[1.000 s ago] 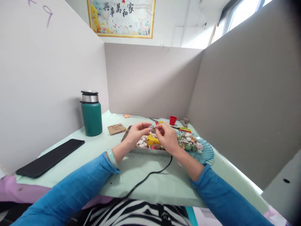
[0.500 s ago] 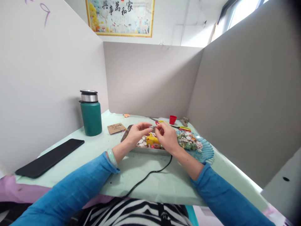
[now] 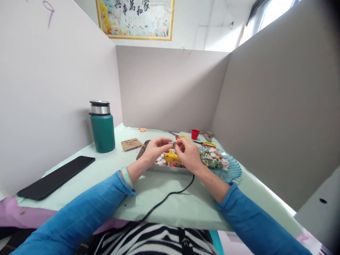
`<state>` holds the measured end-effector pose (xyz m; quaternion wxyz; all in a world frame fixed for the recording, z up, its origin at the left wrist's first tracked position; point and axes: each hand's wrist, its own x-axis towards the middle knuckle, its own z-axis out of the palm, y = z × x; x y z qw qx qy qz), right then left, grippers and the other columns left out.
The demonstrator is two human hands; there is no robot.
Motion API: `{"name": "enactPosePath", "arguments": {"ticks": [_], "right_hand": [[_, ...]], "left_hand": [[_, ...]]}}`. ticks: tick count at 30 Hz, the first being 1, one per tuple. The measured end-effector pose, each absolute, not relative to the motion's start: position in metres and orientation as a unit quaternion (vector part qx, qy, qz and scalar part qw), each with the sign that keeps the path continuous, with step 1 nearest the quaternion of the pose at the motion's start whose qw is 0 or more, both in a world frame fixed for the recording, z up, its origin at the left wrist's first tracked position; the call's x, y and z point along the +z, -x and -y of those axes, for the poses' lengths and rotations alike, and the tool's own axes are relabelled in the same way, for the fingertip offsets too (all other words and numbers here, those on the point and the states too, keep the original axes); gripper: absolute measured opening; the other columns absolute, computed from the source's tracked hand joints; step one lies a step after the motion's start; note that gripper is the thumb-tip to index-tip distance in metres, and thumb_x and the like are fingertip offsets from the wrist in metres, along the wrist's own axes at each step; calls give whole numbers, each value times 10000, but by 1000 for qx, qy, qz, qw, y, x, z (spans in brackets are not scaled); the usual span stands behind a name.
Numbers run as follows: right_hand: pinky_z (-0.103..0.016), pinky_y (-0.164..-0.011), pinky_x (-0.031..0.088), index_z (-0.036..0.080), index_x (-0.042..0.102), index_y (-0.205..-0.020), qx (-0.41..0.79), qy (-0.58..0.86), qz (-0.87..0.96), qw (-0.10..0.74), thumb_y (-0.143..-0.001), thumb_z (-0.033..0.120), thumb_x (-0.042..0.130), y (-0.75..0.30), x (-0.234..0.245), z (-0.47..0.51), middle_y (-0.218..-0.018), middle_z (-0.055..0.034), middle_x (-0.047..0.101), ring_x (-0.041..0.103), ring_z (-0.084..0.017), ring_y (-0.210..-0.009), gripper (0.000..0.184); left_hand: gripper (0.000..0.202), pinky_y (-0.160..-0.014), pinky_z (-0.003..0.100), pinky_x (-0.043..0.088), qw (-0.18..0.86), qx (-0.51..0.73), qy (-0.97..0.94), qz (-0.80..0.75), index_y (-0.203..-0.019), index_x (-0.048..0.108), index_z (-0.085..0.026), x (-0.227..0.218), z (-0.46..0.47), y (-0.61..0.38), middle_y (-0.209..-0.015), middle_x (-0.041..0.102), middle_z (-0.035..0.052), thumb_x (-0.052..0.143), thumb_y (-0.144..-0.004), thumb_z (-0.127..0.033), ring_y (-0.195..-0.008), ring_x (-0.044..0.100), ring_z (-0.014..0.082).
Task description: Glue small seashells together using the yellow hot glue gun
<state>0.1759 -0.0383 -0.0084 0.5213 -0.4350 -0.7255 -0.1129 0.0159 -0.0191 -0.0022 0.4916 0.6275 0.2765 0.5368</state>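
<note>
Over a metal tray (image 3: 170, 169), my left hand (image 3: 156, 148) and my right hand (image 3: 188, 152) meet fingertip to fingertip. Between them is a small greenish-grey piece (image 3: 171, 143), too small to name and partly covered by the fingers. Both hands are closed in a pinch on it. Beneath them in the tray lies a yellow glue gun (image 3: 172, 158) among pale shells or stones (image 3: 160, 160). A blue fluted glass plate (image 3: 233, 168) just right of my right hand bears a heap of shells and green stones (image 3: 214, 158).
A black cord (image 3: 170, 194) runs from the tray to the table's front edge. Left stand a green flask (image 3: 102, 132), a black phone-like slab (image 3: 57, 177) and a brown card (image 3: 131, 144). Behind are a red cup (image 3: 195, 134) and yellow-red handled scissors (image 3: 208, 144). Grey partitions (image 3: 172, 88) enclose the table.
Both hands keep nearly the same place and pinch. The whole view has shifted very slightly; nothing else has visibly moved.
</note>
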Motion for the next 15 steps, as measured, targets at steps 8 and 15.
{"name": "enactPosePath", "arguments": {"ticks": [8,15], "right_hand": [[-259,-610,380,199,544,-767,-115,436,727,518,-799,187,524,-177,-9,38,-760,-6,587,521,-125,-608,40],[-261,-618,388,200,554,-798,-103,435,726,522,-806,209,523,-176,-7,40,-787,-6,594,513,-116,-593,34]], "left_hand": [[307,-704,275,485,493,539,-624,-279,-857,656,-150,0,22,-17,-824,644,23,768,-610,-294,-750,593,132],[313,-711,291,494,510,534,-617,-272,-864,651,-150,1,24,-16,-844,650,33,756,-633,-333,-759,601,141]]}}
